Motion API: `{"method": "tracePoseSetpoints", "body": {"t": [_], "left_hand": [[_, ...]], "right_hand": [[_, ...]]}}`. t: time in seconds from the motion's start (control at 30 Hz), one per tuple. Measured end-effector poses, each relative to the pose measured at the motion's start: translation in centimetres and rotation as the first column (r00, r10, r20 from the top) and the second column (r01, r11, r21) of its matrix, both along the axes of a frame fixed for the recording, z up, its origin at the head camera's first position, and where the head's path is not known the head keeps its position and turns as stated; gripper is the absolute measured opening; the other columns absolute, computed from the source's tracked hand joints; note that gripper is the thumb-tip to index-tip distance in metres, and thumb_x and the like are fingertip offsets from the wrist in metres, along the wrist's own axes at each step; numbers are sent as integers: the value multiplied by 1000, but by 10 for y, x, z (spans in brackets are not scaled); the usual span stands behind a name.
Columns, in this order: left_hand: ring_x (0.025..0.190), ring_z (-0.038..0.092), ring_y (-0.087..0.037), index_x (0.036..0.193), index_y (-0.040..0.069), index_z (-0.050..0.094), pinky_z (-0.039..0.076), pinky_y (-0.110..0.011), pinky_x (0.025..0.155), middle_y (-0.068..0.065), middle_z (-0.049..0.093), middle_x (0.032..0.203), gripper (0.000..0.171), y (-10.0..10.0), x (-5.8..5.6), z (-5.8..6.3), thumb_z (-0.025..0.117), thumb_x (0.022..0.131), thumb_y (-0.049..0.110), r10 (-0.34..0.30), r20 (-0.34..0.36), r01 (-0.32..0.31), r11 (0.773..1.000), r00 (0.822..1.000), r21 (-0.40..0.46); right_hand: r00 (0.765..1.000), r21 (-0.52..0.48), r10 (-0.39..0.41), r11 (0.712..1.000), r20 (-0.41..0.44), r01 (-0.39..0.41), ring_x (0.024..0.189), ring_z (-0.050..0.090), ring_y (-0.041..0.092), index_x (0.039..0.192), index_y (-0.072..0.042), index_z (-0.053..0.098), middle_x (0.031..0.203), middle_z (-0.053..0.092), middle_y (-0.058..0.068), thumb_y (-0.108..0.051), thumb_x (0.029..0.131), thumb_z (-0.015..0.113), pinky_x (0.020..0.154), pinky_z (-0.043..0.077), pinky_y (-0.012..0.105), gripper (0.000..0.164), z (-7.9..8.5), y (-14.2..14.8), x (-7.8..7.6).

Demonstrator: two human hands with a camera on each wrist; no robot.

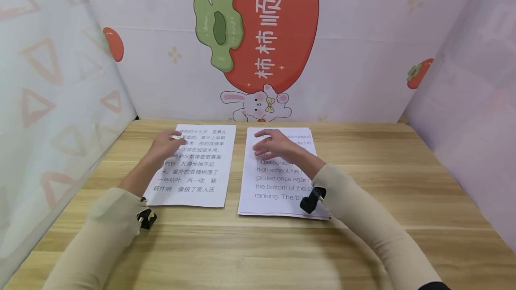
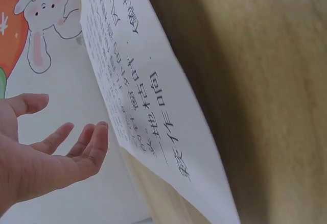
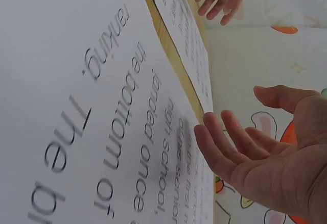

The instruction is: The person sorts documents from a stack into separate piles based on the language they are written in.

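Two stacks of printed paper lie side by side on the wooden table (image 1: pixel 242 254). Chinese characters cover the top sheet of the left stack (image 1: pixel 201 169); English text covers the right stack (image 1: pixel 278 187), whose lower sheets peek out at the edges. Above the upper left part of the Chinese pages hovers my left hand (image 1: pixel 166 143), fingers loosely bent and holding nothing. My right hand (image 1: pixel 276 144) hovers over the upper part of the English pages, likewise with nothing in it. Both wrist views show relaxed, spread fingers apart from the paper.
A white backdrop (image 1: pixel 354 70) with a red persimmon and a rabbit drawing rises behind the table. Patterned side panels (image 1: pixel 52 102) stand to the left and right. Each sleeved wrist carries a small black camera mount (image 1: pixel 312 199).
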State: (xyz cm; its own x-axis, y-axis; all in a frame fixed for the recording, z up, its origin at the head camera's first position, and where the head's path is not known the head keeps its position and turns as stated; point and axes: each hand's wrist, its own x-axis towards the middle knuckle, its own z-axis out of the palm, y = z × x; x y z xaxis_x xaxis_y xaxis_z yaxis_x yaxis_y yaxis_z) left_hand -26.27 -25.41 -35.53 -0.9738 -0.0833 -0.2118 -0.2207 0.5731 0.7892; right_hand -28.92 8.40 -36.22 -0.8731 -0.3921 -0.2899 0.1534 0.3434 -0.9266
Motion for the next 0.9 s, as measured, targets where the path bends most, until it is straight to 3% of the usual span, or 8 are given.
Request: {"method": "tracePoseSetpoints", "body": {"t": [0.2,0.4,0.67,0.9], "left_hand": [[133,49,-47,157,-7,32,48,-52,110,-35,41,151,61,22,-1,-1,53,104,17,-65,16,64,996,998,59],[128,55,-43,157,-5,34,53,-47,107,-31,46,149,59,39,-3,-2,54,105,17,-89,3,88,989,996,116],[123,63,-40,155,-2,39,54,-45,106,-28,52,146,56,56,-6,-5,55,105,18,-110,19,105,981,994,164],[119,67,-39,154,-4,41,48,-47,113,-29,56,142,54,72,-10,-10,57,105,13,-137,35,126,965,990,231]], "right_hand": [[998,34,-44,998,-45,45,116,69,38,152,-2,45,132,65,25,-8,98,69,99,58,47,59,-1,34,5],[995,46,-75,996,-63,78,114,69,39,153,1,42,132,64,27,-7,99,68,96,60,46,61,-2,62,6],[990,14,-140,990,-9,140,112,70,39,155,6,35,134,59,33,-1,100,63,92,62,46,62,-2,95,6],[976,78,-217,973,-17,218,98,73,29,152,8,36,124,61,30,-3,100,63,84,64,40,59,-5,121,9]]}}
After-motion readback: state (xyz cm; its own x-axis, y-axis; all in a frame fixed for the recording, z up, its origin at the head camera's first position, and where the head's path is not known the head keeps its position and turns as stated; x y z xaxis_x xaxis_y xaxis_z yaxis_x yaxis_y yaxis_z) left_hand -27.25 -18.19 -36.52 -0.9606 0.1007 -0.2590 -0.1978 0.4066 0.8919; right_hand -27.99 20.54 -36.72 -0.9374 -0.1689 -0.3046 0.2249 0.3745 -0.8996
